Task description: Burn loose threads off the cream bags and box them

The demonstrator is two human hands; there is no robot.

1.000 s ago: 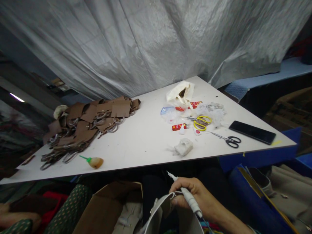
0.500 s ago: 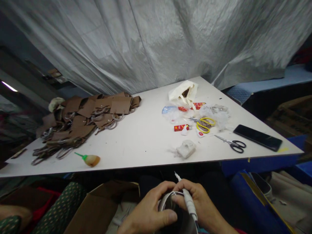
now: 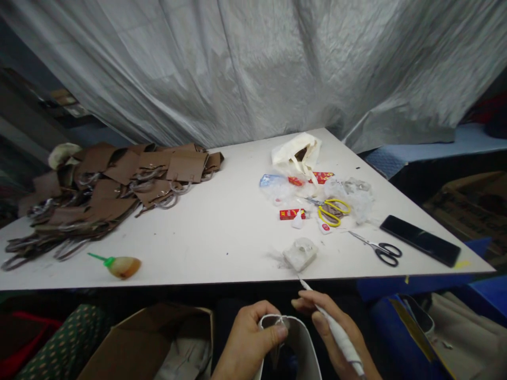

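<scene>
My left hand (image 3: 251,338) pinches the rim of a small open bag (image 3: 309,343) between thumb and fingers. The bag has a pale edge and a dark inside, and its lower part runs out of view. In my right hand (image 3: 336,322) is a pen-shaped tool (image 3: 336,330) with a white wrapped handle and a thin tip. Its tip points up and away, close to the table's front edge, just below a whitish lump (image 3: 301,254). The tool stands apart from the bag, on its right side.
Brown bags (image 3: 106,174) lie piled at the table's left, behind a green-nozzled bottle (image 3: 122,267). To the right are yellow-handled scissors (image 3: 335,211), black-handled scissors (image 3: 386,253), a phone (image 3: 420,240) and a cream bag (image 3: 293,150). A cardboard box (image 3: 130,345) stands below; a person's patterned sleeve (image 3: 63,343) is beside it.
My right hand has moved away from the bag to the right, and the tool's tip now sits near the whitish lump. The left hand still grips the rim. My view has shifted slightly.
</scene>
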